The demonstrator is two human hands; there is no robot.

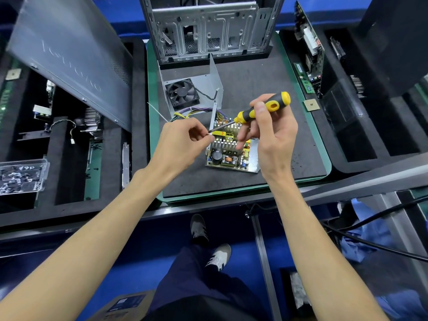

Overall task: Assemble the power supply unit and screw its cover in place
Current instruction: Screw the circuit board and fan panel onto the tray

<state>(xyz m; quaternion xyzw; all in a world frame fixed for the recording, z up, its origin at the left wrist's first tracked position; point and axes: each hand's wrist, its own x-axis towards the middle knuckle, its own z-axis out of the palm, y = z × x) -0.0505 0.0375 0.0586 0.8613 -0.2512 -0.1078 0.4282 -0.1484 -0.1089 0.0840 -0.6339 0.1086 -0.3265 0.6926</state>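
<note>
The open power supply base (253, 164) lies on the dark mat with its circuit board (228, 156) exposed. Its metal cover (214, 79), with a black fan (183, 91) mounted inside, rests behind it, joined by a bundle of coloured wires (196, 110). My right hand (271, 133) grips a yellow-and-black screwdriver (264, 108), tip pointing left. My left hand (183, 142) pinches a small screw (207, 134) right at the screwdriver tip, above the board's left edge.
An empty computer case (208, 28) stands at the back of the green-edged mat (323, 140). A grey side panel (69, 54) leans at left. A clear box of screws (20, 176) sits far left. A motherboard (309, 45) and a CPU chip (312, 104) are at right.
</note>
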